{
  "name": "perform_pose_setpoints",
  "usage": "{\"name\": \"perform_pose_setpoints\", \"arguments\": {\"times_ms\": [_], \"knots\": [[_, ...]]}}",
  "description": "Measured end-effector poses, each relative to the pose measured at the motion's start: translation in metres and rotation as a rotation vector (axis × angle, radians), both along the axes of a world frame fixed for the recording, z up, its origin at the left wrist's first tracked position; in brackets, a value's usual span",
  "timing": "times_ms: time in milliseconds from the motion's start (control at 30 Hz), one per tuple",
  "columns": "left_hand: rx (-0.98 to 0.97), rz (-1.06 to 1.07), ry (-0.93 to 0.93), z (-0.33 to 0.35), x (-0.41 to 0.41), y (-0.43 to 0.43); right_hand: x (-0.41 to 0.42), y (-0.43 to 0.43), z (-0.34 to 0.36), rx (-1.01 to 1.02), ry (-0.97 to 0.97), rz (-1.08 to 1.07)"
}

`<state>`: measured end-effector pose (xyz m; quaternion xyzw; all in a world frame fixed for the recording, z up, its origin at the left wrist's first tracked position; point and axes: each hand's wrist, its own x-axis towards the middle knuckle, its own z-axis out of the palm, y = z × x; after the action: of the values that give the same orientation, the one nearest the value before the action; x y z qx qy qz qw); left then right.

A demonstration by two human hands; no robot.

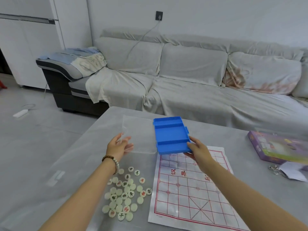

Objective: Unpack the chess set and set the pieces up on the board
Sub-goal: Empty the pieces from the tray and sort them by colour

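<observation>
Gripping blue tray [170, 134] corner — right hand [198, 150]; left hand [119, 145] pinches clear lid [140, 129] edge.

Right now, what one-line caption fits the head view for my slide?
Left hand holds the clear lid, right hand the empty blue tray; pieces lie heaped left of the bare board.

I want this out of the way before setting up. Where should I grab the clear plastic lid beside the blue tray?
Grip the clear flat plastic lid at its near-left edge, coming from the left, thumb above, fingers below. It is a thin sheet, and the blue plastic tray crowds its right side. Your left hand seems to pinch it there.
</observation>
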<state>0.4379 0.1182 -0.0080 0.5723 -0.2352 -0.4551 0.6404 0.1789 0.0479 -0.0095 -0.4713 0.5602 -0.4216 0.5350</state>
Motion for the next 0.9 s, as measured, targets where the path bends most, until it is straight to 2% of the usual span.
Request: {"name": "perform_pose_setpoints", "arguments": {"times_ms": [133,367,467,533,600,767,833,900], "knots": [[0.0,-0.265,-0.008,0.015,-0.094,-0.005,-0.115,0.022,0.014,0.018,0.005,-0.114],[0.047,-0.553,0.092,-0.004,-0.29,0.005,-0.31,0.101,0.007,0.077,0.032,-0.418],[0.089,-0.67,0.077,-0.014,-0.351,0.012,-0.377,0.135,0.007,0.141,-0.073,-0.457],[0.102,-0.743,0.05,-0.017,-0.376,0.012,-0.408,0.157,0.011,0.168,-0.216,-0.426],[0.114,-0.79,0.02,-0.019,-0.392,0.009,-0.433,0.171,0.013,0.18,-0.253,-0.387],[0.16,-0.809,-0.056,-0.016,-0.419,-0.006,-0.464,0.179,0.009,0.318,-0.116,-0.286],[0.217,-0.701,-0.006,-0.019,-0.425,-0.016,-0.463,0.176,0.003,0.396,0.007,-0.201],[0.248,-0.623,0.117,-0.023,-0.431,-0.025,-0.455,0.173,-0.004,0.44,0.21,-0.106]]}}
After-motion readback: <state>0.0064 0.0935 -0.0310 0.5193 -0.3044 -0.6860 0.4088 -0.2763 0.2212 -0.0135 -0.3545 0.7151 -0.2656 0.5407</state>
